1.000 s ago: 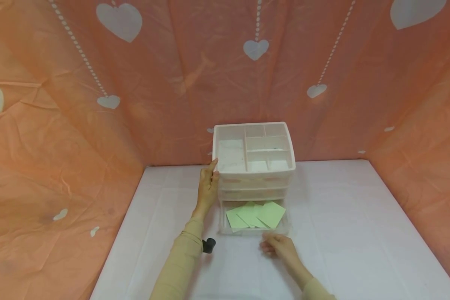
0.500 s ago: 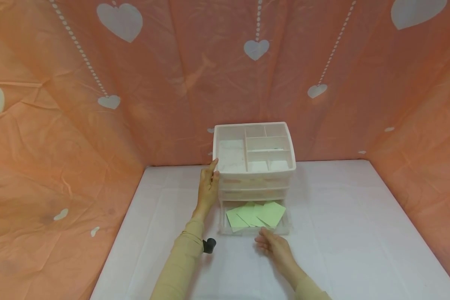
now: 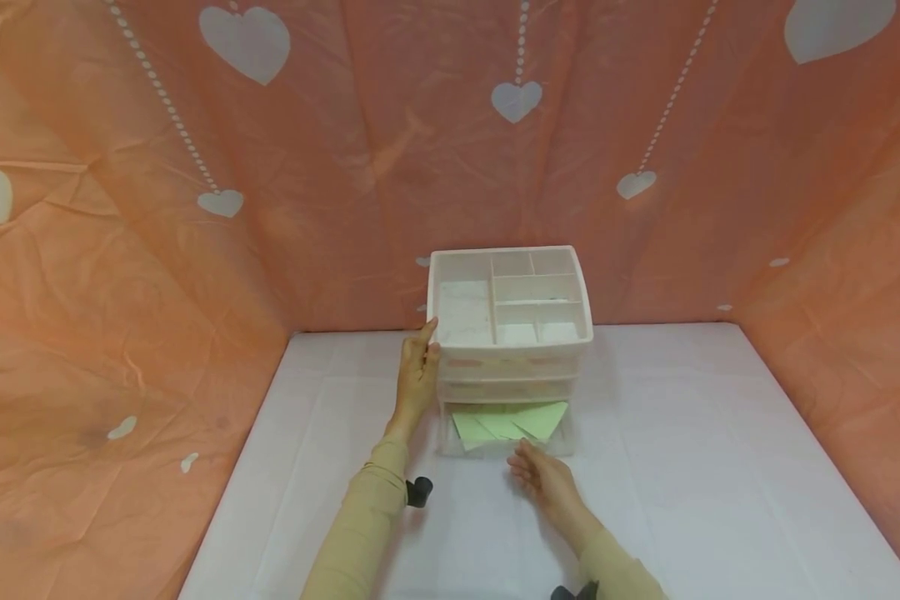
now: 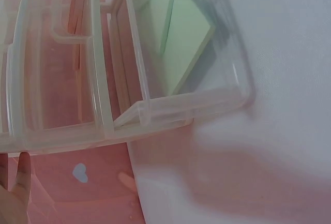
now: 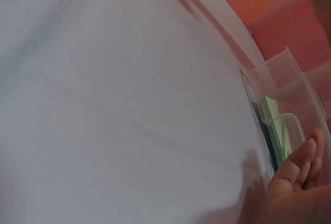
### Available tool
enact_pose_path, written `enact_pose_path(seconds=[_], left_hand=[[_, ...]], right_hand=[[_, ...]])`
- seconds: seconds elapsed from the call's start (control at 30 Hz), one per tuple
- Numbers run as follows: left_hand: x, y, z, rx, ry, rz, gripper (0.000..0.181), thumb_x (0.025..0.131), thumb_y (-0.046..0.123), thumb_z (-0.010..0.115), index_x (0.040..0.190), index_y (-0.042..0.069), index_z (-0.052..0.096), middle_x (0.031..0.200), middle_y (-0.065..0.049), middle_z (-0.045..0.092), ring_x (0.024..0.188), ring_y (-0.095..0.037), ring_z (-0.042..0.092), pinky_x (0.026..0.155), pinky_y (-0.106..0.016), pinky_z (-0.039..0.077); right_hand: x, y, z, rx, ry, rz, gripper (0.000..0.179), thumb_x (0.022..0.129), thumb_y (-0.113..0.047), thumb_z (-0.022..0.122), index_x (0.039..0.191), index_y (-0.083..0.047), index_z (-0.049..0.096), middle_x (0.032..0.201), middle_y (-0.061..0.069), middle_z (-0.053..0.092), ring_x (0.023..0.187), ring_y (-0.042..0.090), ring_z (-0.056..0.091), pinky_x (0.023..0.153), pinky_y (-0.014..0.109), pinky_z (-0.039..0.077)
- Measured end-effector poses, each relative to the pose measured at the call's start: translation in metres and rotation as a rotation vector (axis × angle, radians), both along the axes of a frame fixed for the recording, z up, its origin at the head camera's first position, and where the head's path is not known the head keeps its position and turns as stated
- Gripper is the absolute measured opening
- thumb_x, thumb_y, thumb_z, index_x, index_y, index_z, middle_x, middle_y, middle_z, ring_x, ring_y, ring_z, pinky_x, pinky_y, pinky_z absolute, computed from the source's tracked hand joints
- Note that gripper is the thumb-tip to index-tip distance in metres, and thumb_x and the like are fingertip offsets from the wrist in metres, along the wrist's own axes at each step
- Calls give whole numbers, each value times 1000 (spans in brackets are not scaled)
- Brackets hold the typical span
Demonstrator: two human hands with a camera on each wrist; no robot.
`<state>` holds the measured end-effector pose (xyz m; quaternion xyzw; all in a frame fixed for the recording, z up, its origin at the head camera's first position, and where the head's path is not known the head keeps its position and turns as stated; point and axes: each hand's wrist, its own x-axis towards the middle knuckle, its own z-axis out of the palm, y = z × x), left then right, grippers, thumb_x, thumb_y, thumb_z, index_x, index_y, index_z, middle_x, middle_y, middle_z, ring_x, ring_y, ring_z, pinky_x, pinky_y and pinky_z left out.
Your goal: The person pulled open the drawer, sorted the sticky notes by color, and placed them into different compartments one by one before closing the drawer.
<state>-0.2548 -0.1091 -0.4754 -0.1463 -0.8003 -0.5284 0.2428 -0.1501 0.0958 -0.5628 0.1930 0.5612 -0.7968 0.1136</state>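
Note:
A whitish plastic drawer organizer (image 3: pixel 512 344) with a divided top tray stands at the back of the table. Its clear bottom drawer (image 3: pixel 564 447) sticks out partway, holding several light green paper sheets (image 3: pixel 498 422). My left hand (image 3: pixel 414 379) rests its fingers against the organizer's left side; only those fingertips show at the edge of the left wrist view. At the drawer's front, the fingers of my right hand (image 3: pixel 551 486) touch the wall, loosely bent. In the right wrist view, the drawer (image 5: pixel 283 71) is just beyond that hand's fingertips.
A white cloth covers the table (image 3: pixel 690 450). Behind it and on both sides hangs an orange-pink curtain (image 3: pixel 390 167) printed with white hearts. Black wrist-worn pieces (image 3: pixel 419 492) show by both forearms.
The bottom drawer has slid partway inward, its green sheets going further under the drawer above. My right hand has moved forward with it; my left hand stays in place.

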Motion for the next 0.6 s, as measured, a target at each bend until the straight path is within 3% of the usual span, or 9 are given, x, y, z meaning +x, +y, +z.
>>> enact_pose_path(seconds=[0.23,0.4,0.6], left_hand=[[0,-1,0,-8,-7,3,61,92,57,29,139,20,42,93,-11,40,78,-9,34,68,-24,36],[-1,0,0,2,25,1,58,94,53,32,137,18,43,93,-15,41,78,-8,34,67,-23,35],[-3,0,-1,-9,40,7,57,93,56,30,138,24,43,93,-13,42,79,-8,35,67,-24,36]], right_hand=[[-16,0,0,-49,4,3,29,91,-27,59,104,-1,61,74,-6,69,71,6,64,68,18,51],[-25,2,3,-56,15,12,32,95,-22,54,114,3,56,75,-8,69,71,4,63,68,16,50],[-34,3,7,-43,36,90,43,97,-20,48,130,6,40,78,-11,67,76,4,62,71,16,48]])
